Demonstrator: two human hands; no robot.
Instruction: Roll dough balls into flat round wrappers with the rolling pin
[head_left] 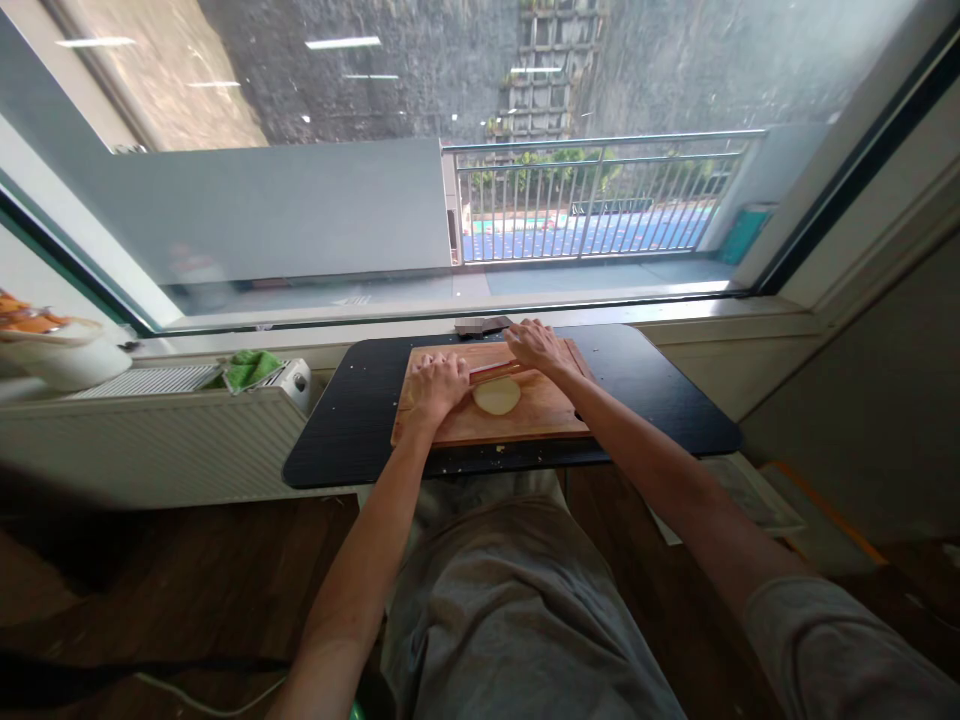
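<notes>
On a wooden cutting board [465, 433] lies a flat, pale round of dough [496, 397]. Just beyond the dough, a thin reddish rolling pin [491, 371] runs between my hands, its right end tilted farther from me. My left hand [439, 386] is closed over the pin's left end, on the board's left part. Closed round the other end is my right hand [535, 346], near the board's far edge. The fingers hide both ends of the pin.
The board rests on a small black table [660, 400] below a large window. A grey flat object [480, 327] lies at the table's far edge. To the left stand a white radiator [172, 440] with a green cloth [251, 370] and a white pot [67, 355].
</notes>
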